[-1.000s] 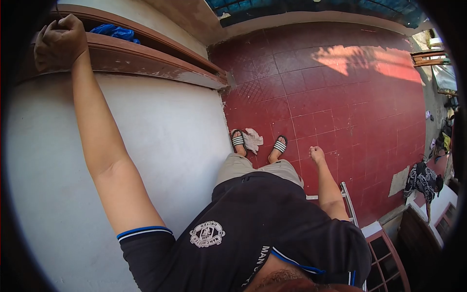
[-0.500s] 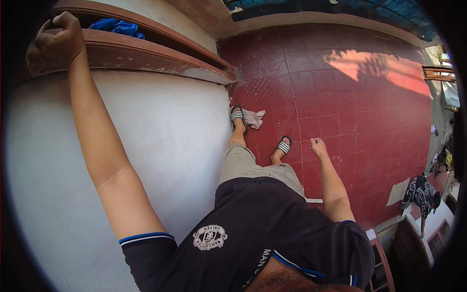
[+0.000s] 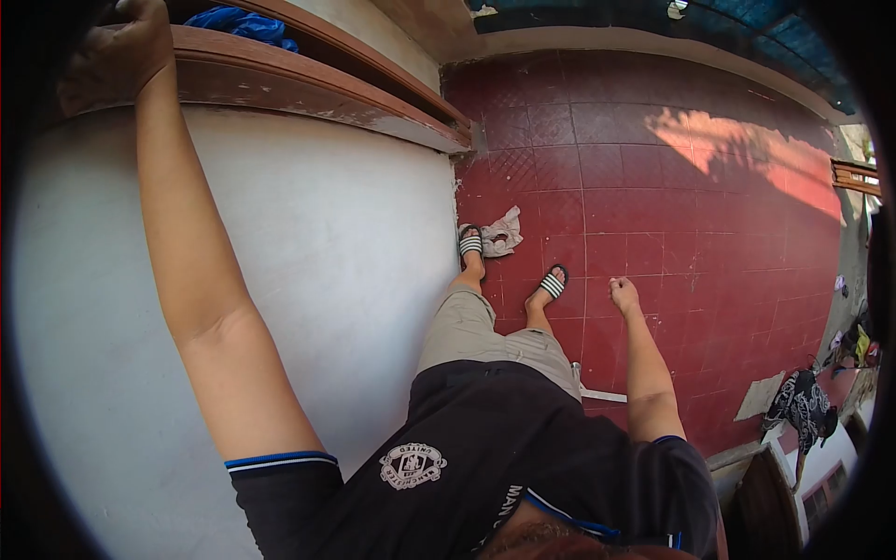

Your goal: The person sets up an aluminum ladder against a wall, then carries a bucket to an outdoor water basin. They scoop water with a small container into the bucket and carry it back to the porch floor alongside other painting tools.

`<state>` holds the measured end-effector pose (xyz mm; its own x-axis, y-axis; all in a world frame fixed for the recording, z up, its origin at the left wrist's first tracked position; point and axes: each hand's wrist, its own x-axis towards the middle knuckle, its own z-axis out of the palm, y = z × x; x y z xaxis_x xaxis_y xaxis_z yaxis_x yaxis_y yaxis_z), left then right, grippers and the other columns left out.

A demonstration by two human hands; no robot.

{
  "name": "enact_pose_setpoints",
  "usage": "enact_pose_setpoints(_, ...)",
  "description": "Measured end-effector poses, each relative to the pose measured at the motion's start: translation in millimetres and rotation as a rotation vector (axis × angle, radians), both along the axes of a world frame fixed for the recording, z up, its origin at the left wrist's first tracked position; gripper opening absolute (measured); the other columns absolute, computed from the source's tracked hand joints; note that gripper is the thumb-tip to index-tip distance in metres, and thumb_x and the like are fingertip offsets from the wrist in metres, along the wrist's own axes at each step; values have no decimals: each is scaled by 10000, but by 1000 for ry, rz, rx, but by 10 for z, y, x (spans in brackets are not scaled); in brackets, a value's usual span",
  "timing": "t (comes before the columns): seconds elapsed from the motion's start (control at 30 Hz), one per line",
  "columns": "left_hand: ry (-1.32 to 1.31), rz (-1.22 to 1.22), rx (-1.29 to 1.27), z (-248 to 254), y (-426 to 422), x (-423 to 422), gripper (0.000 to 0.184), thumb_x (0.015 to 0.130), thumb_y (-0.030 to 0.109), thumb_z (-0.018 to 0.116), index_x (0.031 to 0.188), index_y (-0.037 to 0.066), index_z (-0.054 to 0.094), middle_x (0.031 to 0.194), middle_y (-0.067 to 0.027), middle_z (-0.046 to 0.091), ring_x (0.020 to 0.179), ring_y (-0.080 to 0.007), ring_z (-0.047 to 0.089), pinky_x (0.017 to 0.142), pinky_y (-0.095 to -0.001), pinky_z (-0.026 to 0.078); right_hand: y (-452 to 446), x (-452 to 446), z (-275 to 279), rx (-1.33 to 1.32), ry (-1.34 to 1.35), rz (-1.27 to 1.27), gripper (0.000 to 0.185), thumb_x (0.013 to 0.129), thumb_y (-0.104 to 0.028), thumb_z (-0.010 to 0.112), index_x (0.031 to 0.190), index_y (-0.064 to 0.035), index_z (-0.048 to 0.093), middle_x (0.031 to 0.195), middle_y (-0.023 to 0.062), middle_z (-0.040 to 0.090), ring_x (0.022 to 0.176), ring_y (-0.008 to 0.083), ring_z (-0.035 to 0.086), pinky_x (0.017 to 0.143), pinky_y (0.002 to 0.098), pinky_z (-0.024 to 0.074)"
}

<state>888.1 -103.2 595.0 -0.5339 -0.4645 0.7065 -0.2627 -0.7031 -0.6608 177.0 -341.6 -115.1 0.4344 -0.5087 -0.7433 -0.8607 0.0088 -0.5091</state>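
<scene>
My left hand [image 3: 121, 58] is raised at the upper left, over the end of a brown wooden ledge [image 3: 317, 103] with worn paint. Its fingers are curled, but shadow and the dark picture edge hide what they grip. Crumpled blue plastic [image 3: 245, 26] lies on the ledge, right of that hand. My right hand [image 3: 623, 294] hangs low above the red tiled floor [image 3: 691, 271], fingers loosely curled, with nothing visible in them. On the floor, a crumpled pale cloth [image 3: 504, 233] lies against my left striped slipper [image 3: 470, 241]. The right slipper [image 3: 553, 281] stands apart from it.
A white wall [image 3: 299, 233] runs close along my left side. Dark patterned cloth [image 3: 798, 401] hangs at the right, near a doorway [image 3: 765, 504]. Blue sheeting [image 3: 644, 14] borders the far end. A pale strip [image 3: 602, 396] shows beside my right hip.
The view has shifted, so the floor sits further right. My left hand has moved slightly up towards the picture edge. My right hand still hangs with curled fingers.
</scene>
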Motion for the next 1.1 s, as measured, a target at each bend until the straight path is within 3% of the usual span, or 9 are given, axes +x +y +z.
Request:
enact_pose_setpoints(0.07,-72,251,-211,-122,-57,-119,117,575,251,609,569,135,596,652,-55,595,687,-282,560,689,-456,385,46,-33,59,-15,34,-6,255,945,-294,531,834,-69,574,677,21,595,561,103,560,487,260,436)
enact_pose_setpoints(0.1,-25,164,-176,-85,9,20,124,587,274,619,553,161,583,707,-13,583,786,-266,529,739,-457,324,79,-33,148,-19,25,-12,255,945,-294,531,834,-69,574,677,21,595,561,103,560,487,260,436)
enact_pose_setpoints(0.23,-6,148,-175,-108,-29,-113,118,604,299,629,569,196,586,893,15,588,920,-254,510,776,-439,322,205,-170,345,54,16,-119,249,940,-290,534,828,-71,571,661,21,599,544,108,565,483,265,439)
enact_pose_setpoints(0.57,45,119,-201,-149,-78,-210,107,619,289,629,635,198,576,886,34,563,933,-217,510,792,-427,320,338,-562,-40,58,137,-94,234,941,-296,537,853,-81,568,653,17,594,528,115,565,440,273,434)
enact_pose_setpoints(0.77,61,134,-199,-148,-123,-262,92,619,272,625,640,197,576,910,27,554,944,-227,502,802,-431,323,372,-159,101,157,52,-212,234,948,-300,529,875,-81,568,678,9,592,544,103,561,458,263,433)
enact_pose_setpoints(1.1,51,130,-203,-119,-143,-225,88,616,245,615,592,179,562,899,3,568,940,-252,506,802,-440,333,379,110,85,165,39,-152,216,953,-297,525,879,-99,571,688,0,592,553,97,562,458,259,432)
